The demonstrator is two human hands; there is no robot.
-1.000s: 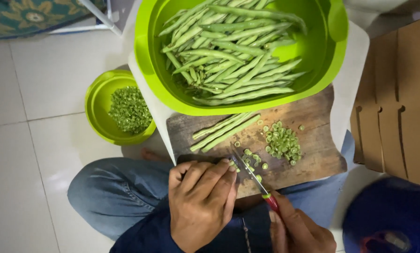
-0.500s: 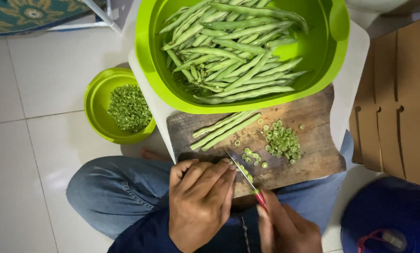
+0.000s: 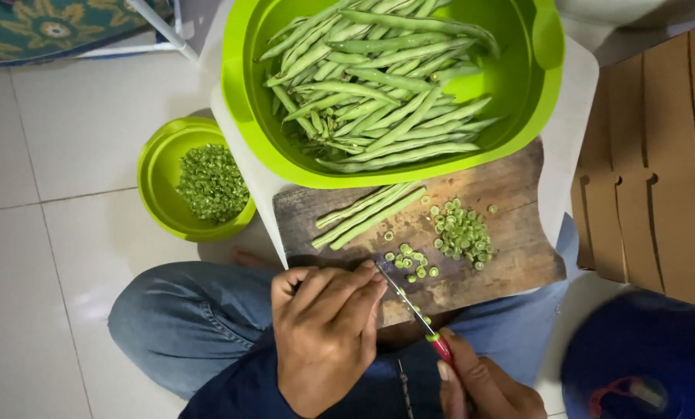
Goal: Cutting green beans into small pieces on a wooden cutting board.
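Right hand closed on red-handled knife; left hand pinning beans, fingers curled, at wooden board edge. Best kept: knuckles ahead of fingertips, short even strokes.

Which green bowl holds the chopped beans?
The small round bowl on the floor, left of the cutting board; the large bowl holds whole long beans.

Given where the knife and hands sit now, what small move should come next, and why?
Probably another short downward cut. The left hand pins something at the board's near edge, the knife in the right hand lies against its fingertips, and cut pieces lie just beyond the blade.
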